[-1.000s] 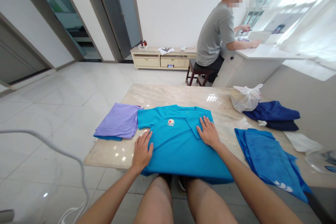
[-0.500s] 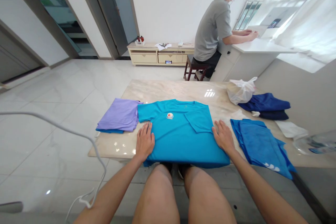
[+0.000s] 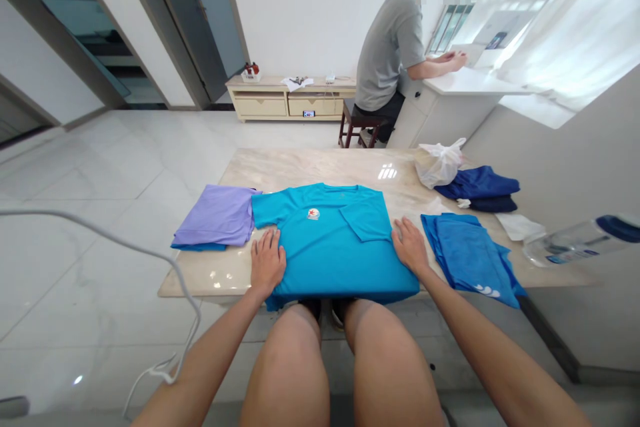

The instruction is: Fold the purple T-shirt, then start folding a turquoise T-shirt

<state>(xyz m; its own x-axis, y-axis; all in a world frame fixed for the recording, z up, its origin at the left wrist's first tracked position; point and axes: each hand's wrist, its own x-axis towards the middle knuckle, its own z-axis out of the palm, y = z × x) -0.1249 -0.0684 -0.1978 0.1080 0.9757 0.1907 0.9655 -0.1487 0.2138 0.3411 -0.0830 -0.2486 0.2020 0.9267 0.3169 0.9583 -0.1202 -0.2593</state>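
Note:
A turquoise T-shirt (image 3: 325,247) with a small chest badge lies spread on the stone-topped table (image 3: 280,163). Its right sleeve is folded inward over the front, while the left sleeve points outward. The hem drapes over the near table edge. My left hand (image 3: 268,261) rests flat at the shirt's left side, below the sleeve, fingers stretched out. On the opposite side, my right hand (image 3: 411,245) lies with extended fingers against the shirt's right edge. Neither hand grips the fabric.
Folded purple clothing (image 3: 217,213) lies left. At right are folded blue clothing (image 3: 470,250), a dark blue garment (image 3: 483,187), a white plastic bag (image 3: 440,161) and a clear bottle (image 3: 575,243). A white cable (image 3: 125,248) hangs at left. A person (image 3: 387,47) sits at a counter.
The camera view has shifted, moving the scene leftward and bringing the bottle's cap into view. Both hands stay at the shirt's sides, and the shirt keeps its shape.

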